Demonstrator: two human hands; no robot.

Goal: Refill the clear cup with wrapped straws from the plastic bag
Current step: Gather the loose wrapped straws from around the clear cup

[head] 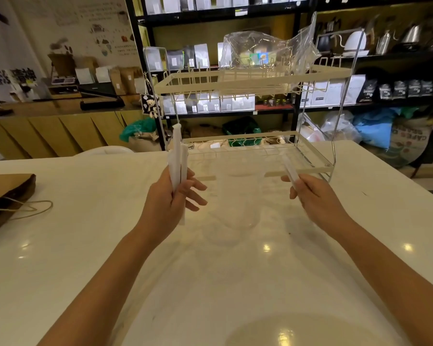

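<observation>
A clear cup stands upright on the white table, between my two hands. My left hand is shut on a small bundle of white wrapped straws held upright, left of the cup. My right hand grips one wrapped straw that points up and left toward the cup's rim. The clear plastic bag lies crumpled on the top tier of a wire rack. I cannot tell whether any straws are in the cup.
A two-tier cream wire rack stands just behind the cup. A brown paper bag with string handles lies at the table's left edge. Dark shelves with coffee bags and kettles fill the background.
</observation>
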